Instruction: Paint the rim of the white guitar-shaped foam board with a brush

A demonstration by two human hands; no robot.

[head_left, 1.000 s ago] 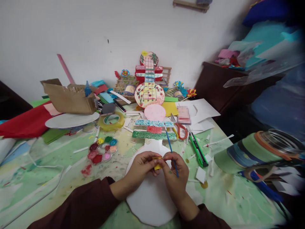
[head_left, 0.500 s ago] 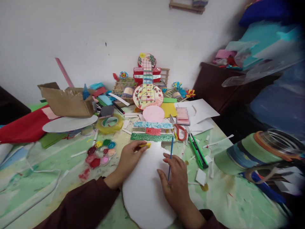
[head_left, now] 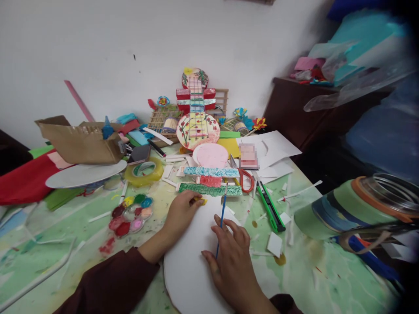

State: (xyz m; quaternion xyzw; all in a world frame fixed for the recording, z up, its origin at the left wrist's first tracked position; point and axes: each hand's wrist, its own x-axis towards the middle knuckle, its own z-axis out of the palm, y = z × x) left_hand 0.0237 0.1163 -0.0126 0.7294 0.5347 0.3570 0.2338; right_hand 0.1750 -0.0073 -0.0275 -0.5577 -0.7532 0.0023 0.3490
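Observation:
My left hand [head_left: 181,212] pinches a small yellow piece [head_left: 202,201] against the far edge of a round white foam board [head_left: 190,270] lying in front of me. My right hand [head_left: 231,258] lies flat on the same board with its fingers spread, and a thin blue paintbrush [head_left: 221,216] is tucked between them, bristles pointing away. Just beyond the board lie painted strips: green [head_left: 209,190], red [head_left: 211,181] and blue [head_left: 211,172], with a pink disc [head_left: 210,155] behind them.
A paint palette [head_left: 131,213] sits left of my hands. A tape roll [head_left: 144,170], cardboard box [head_left: 81,140], red-handled scissors [head_left: 245,179] and green cutter [head_left: 270,208] lie around. A decorated guitar model [head_left: 197,114] leans on the wall. A glass jar [head_left: 386,198] stands at right.
My hands have come apart: the left carried the yellow piece forward to the board's far edge, and the right dropped flat onto the board with the brush. The view shifted slightly left.

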